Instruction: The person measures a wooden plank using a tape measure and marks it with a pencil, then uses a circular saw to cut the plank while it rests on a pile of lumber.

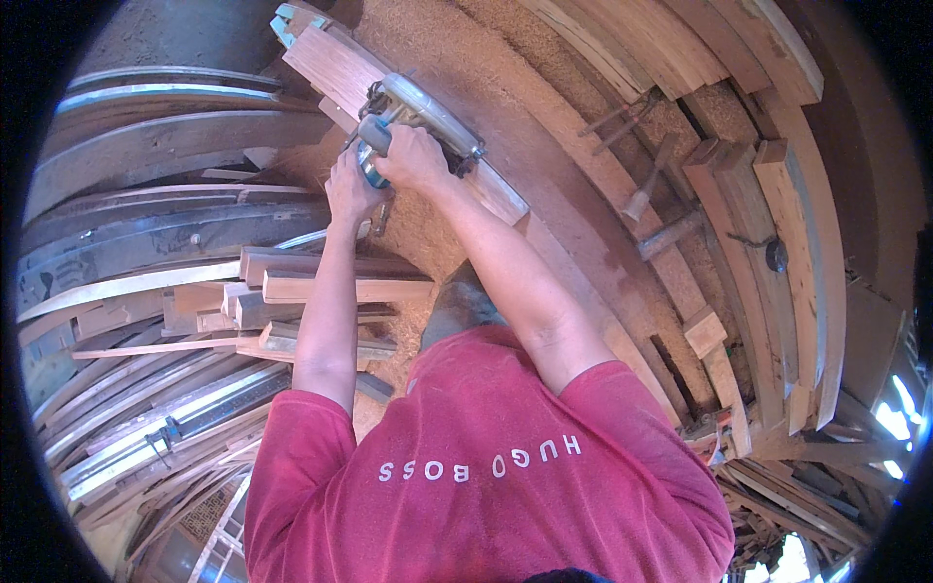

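A handheld power tool [428,109] with a long silver metal housing and a teal body rests on a pinkish wooden board [335,63]. Its exact kind is not clear from above. My right hand [416,155] is closed on the tool beside its dark grey handle. Close by, my left hand [355,187] grips the teal part from the left, its fingers partly hidden. The board runs slantwise beneath the tool, showing at both ends. A small teal object [282,26] sits at the board's far end.
Long planks and beams [165,155] are stacked to the left, with short wood blocks [335,289] nearer me. Sawdust [437,49] covers the ground. On the right lie thick timbers [777,253], a wooden-handled tool [651,180] and a metal cylinder [671,235].
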### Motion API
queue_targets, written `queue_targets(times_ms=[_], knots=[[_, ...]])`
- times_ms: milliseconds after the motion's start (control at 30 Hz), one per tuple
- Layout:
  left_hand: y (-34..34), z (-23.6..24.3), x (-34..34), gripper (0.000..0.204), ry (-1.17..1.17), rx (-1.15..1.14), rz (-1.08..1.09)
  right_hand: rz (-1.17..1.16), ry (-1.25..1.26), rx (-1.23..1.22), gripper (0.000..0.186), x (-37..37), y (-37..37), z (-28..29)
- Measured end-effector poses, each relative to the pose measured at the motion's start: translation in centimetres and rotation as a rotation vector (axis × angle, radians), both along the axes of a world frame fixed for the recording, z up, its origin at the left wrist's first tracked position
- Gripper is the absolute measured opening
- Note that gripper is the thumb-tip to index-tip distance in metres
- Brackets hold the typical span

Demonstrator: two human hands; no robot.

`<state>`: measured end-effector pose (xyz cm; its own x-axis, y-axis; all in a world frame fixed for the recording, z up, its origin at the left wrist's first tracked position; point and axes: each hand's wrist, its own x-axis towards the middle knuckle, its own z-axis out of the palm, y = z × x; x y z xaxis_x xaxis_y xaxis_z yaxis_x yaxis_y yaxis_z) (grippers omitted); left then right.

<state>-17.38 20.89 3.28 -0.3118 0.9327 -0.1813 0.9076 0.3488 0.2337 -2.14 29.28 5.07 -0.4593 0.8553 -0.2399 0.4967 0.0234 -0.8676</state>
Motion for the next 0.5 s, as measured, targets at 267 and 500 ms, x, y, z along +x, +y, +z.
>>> queue_targets(times_ms=[267, 500], knots=[[0.5, -0.4, -1.1, 0.111, 0.004, 0.019, -0.007, -0.009, 0.013, -0.018, 0.041, -1.0, 0.7, 0.3], [1.1, -0.5, -2.0, 0.108, 0.021, 0.029, -0.018, -0.015, 0.003, -0.024, 0.04, -1.6, 1.2, 0.5]])
